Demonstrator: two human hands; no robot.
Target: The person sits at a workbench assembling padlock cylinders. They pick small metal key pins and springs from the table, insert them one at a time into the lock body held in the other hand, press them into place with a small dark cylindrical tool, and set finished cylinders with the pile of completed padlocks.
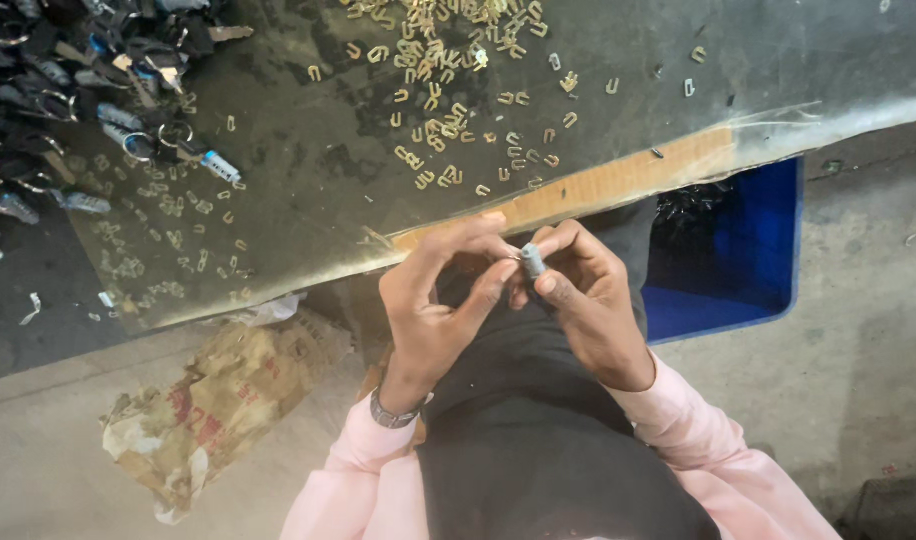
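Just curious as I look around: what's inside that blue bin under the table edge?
The blue bin holds a heap of small dark parts at its far end; the near floor is bare blue. The table and the person's right hand cover the rest.

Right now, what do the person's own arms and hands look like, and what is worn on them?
Both arms are covered by long, loose pale pink sleeves that end at the wrists. The left hand is bare, with no glove, and its wrist carries a silver metal wristband, like a watch bracelet. The right hand is bare too, with no ring or band visible.
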